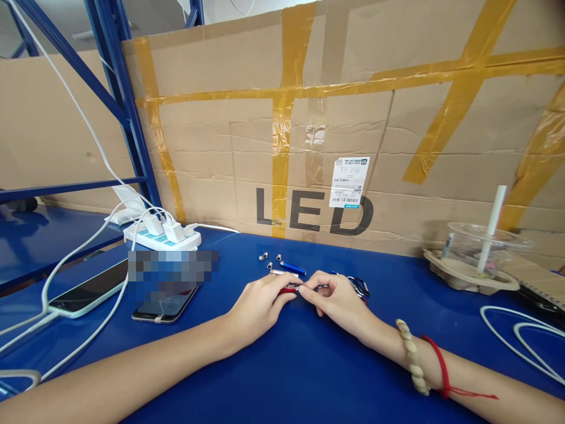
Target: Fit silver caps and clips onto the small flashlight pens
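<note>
My left hand (260, 303) is closed around a small red metal tube (289, 290), which lies level between its thumb and fingers. At the tube's right end, my right hand (333, 297) pinches with thumb and forefinger; the small part between those fingertips is mostly hidden. A blue tube (293, 268) of similar size lies just behind the hands. Beside it is a silver tube (282, 273), partly covered by my left fingers. Small shiny metal pieces (263, 257) lie close by. Black ring-like clips (361, 287) lie behind my right hand.
On the left are a white power strip (189, 240) with plugs and cables, a pale-cased phone (92, 288) and a dark phone (165, 307). A clear cup with straw (485, 247) sits in a cardboard tray (468, 281) at right. A large cardboard sheet (220, 159) stands behind.
</note>
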Demonstrator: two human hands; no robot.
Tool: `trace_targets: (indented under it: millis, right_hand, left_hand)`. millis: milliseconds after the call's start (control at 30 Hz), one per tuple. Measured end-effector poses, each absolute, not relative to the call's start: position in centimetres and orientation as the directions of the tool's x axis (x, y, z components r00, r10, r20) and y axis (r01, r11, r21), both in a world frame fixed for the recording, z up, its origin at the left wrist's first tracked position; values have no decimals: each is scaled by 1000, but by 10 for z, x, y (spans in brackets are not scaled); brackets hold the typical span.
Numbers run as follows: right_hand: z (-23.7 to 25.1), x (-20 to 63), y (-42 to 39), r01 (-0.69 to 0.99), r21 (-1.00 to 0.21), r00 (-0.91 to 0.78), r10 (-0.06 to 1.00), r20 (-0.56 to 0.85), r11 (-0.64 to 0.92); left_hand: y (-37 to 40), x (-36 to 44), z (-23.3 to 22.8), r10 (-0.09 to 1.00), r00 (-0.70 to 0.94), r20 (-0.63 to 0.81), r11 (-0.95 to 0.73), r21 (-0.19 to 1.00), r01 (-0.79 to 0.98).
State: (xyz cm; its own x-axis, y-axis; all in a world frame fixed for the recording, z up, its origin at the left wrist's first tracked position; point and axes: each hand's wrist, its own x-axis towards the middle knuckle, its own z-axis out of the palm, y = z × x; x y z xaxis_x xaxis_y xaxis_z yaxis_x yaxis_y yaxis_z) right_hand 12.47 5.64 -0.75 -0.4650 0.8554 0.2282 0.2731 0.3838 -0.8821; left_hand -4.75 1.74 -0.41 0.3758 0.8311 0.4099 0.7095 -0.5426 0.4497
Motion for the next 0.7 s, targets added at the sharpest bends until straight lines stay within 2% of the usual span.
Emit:
trace_targets:
  millis: [433,700]
  right_hand:
    - [-1,121,52,302,-894,-421,888,186,330]
    - [-7,124,54,296,-879,-427,875,230,375]
  left_hand:
    - [12,-45,1,855,308,417,-485,432,761]
    - [11,-44,3,874,280,397,-450,448,773]
